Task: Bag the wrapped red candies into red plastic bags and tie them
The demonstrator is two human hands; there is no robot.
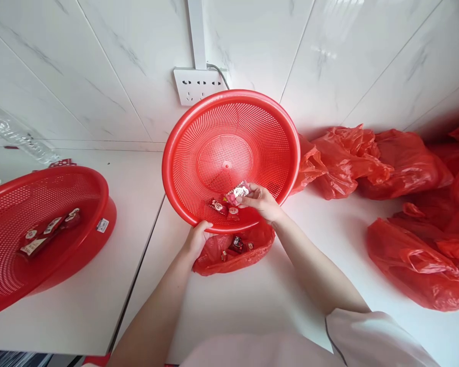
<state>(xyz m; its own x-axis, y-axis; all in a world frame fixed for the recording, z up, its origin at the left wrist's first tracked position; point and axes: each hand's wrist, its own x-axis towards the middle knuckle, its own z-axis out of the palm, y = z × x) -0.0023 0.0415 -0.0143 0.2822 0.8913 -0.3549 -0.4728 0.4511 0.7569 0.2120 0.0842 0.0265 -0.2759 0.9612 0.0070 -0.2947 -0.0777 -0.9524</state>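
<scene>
A round red plastic colander (229,114) stands tilted, its opening facing me. My left hand (198,238) is closed around its lower left rim, the thumb on the inside edge. Inside it, my right hand (263,202) pinches a red packet with a white label (237,192). Other small wrapped packets (219,207) lie together at the low side of the colander, just under that hand. Below the rim an open red plastic bag (229,266) sits on the table with several small packets (237,244) in it. The colander's lower rim overhangs this bag.
To the left is a second red colander (95,191) holding a few red packets (49,232). A clear plastic bottle (26,142) lies behind it. Several filled red bags (405,158) line the right side of the white table (229,306). A power socket (199,84) is on the tiled wall.
</scene>
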